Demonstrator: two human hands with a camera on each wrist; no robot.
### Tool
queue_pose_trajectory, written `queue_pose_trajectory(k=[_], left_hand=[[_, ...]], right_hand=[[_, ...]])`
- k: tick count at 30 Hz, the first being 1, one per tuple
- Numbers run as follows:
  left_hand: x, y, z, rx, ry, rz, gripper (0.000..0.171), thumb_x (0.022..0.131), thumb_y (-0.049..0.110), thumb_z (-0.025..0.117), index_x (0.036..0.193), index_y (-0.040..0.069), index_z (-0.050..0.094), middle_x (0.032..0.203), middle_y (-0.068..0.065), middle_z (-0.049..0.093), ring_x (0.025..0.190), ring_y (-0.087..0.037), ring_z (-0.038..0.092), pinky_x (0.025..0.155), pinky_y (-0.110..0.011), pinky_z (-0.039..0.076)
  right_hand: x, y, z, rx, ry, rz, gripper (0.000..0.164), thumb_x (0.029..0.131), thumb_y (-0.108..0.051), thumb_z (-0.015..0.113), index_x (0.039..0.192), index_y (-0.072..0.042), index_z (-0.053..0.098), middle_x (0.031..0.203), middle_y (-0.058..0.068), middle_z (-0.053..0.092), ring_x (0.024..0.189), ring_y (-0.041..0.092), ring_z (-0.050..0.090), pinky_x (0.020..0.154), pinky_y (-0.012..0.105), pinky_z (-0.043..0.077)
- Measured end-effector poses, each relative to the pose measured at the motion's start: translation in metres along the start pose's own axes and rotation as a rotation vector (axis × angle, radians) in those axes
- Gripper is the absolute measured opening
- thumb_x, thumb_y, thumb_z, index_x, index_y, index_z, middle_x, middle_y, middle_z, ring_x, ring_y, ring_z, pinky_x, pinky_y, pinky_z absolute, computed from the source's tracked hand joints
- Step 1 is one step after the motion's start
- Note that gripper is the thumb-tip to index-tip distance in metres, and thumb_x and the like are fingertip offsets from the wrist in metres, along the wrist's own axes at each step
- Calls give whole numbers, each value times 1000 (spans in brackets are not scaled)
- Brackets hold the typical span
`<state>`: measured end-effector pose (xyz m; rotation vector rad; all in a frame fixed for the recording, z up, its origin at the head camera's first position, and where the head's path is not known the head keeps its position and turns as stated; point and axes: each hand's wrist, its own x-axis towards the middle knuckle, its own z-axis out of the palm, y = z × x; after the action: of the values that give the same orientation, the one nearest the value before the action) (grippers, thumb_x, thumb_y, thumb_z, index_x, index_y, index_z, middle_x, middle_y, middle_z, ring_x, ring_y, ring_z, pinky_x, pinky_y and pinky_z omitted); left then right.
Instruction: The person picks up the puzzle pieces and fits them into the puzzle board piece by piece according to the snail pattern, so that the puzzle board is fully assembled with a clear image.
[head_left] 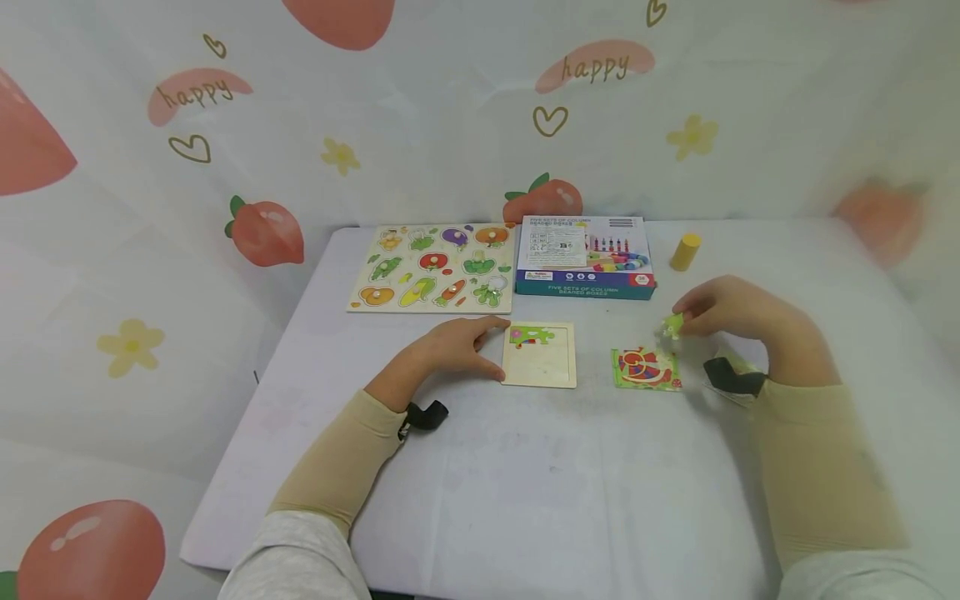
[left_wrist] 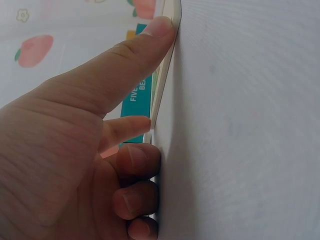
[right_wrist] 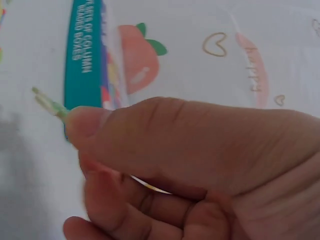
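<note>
On the table lies a square wooden puzzle board [head_left: 542,367] with a pale rim. Joined green pieces [head_left: 532,335] fill its upper left, one bearing a pink flower. My left hand [head_left: 453,344] holds the board's left side, thumb at the near corner and index finger at the far one; the other fingers curl down to the table in the left wrist view. Between thumb and fingertips, my right hand [head_left: 731,308] pinches a small green puzzle piece [head_left: 672,326] above the table. Just below it lies a red and green picture [head_left: 647,369] with a spiral design.
Behind the board, a wooden vegetable peg puzzle [head_left: 431,267] lies at the back left. Beside it is a blue and teal toy box [head_left: 585,257]. A yellow cylinder [head_left: 686,252] stands to the box's right. A patterned cloth hangs behind the table.
</note>
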<state>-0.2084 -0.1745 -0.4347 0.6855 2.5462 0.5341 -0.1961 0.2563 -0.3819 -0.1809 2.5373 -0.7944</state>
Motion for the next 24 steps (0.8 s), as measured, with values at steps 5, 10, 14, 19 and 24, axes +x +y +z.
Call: queue_pose_trajectory(k=[5,10,14,19,24], left_hand=[[0,0,0,-1,5,5,88,77,55,87,153,30,48,87,-3,47,80,-17,46,70,-33,33],[1,0,0,3,0,1,89,77,56,86,153,30,48,88,-3,48,81,-17,47,70,-34,34],[0,0,-1,2,-3,-4,89,77,56,86,153,30,47,88,-3,47,82,-17,47,71,-34,34],[1,0,0,0,0,4,89,78,56,86,153,29,47,87,-3,47,81,-17,46,70,-34,34],[1,0,0,-3,-1,9,90,78,56,86,154,28,47,87,-3,48,80,-17,46,70,-34,33]], right_hand=[[-12,-3,-10,-4,92,-58,42,93,-27,77,125,-1,69,111,10,70,98,29,63,90,53,46],[-21,-14,-15,0,192,-78,45,96,-29,75,130,-1,67,113,12,69,98,29,62,84,46,47],[-29,-25,-17,0,262,-91,47,96,-33,73,130,-1,66,118,18,65,103,34,56,78,42,46],[-42,-38,-18,-15,405,-156,39,94,-31,76,121,-4,72,101,12,68,87,25,54,66,35,43],[-56,-51,-17,2,509,-194,33,92,-27,78,118,-7,74,82,6,67,74,18,53,61,30,40]])
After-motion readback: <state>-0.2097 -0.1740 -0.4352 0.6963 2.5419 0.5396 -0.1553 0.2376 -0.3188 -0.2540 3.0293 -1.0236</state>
